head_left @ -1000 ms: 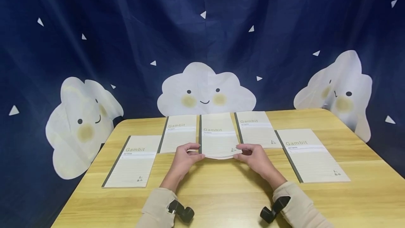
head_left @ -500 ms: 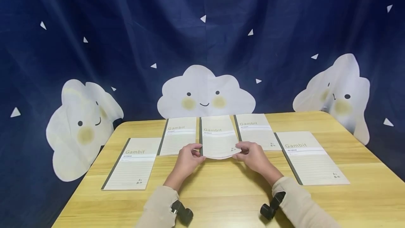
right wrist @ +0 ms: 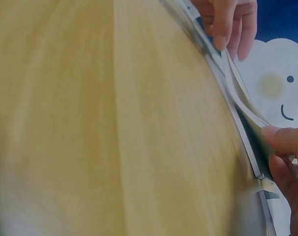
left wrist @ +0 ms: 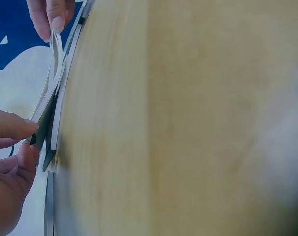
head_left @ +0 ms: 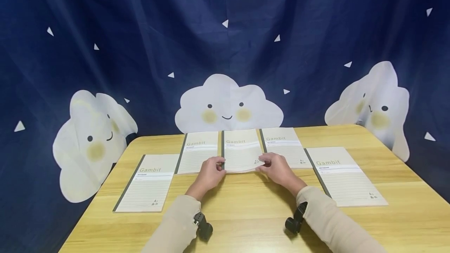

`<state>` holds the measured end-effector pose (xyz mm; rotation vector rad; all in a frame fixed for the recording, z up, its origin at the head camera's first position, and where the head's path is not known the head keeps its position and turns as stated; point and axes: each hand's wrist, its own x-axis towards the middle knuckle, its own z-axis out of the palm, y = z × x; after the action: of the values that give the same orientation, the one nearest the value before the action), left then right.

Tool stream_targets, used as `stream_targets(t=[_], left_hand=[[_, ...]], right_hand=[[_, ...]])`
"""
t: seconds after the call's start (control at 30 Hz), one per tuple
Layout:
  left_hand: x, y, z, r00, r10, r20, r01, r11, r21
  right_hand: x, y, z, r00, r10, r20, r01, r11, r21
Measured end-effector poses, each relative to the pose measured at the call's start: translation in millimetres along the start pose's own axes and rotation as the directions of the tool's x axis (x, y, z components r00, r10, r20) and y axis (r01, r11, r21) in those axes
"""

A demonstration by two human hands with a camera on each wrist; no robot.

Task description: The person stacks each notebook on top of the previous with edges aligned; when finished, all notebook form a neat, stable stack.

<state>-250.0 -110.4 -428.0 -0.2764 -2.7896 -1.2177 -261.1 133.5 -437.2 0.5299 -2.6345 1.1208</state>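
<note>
Five notebooks lie spread across your desk, with plenty of bare wood toward you. The middle notebook sits tight between its neighbours; dragging it could shove them. Your left hand and right hand each pinch a near corner, and the lifted cover may crease or slip.

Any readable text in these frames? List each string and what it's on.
"Gambit" on the far-left notebook.
"Gambit" on the second notebook.
"Gambit" on the middle notebook, gripped by both hands.
"Gambit" on the fourth notebook.
"Gambit" on the far-right notebook.
Small print below each title: unreadable.
</note>
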Motion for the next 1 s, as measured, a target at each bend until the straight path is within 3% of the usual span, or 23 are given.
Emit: stream_targets(t=[0.4, 0.7, 1.0], left_hand=[[3.5, -3.1, 1.2, 1.000, 0.014, 0.015, -0.015, 0.999, 0.047], [3.9, -5.4, 1.2, 0.999, 0.019, 0.033, -0.021, 0.998, 0.059], [4.4, -6.3, 1.2, 0.999, 0.028, 0.043, -0.030, 0.998, 0.051]], right_hand=[[9.7, -3.8, -1.9, 0.993, -0.079, 0.086, 0.088, 0.990, -0.111], [7.0, -2.5, -0.1, 0.993, -0.032, 0.114, 0.046, 0.992, -0.121], [4.1, 1.5, 1.0, 0.994, -0.039, 0.099, 0.053, 0.989, -0.141]])
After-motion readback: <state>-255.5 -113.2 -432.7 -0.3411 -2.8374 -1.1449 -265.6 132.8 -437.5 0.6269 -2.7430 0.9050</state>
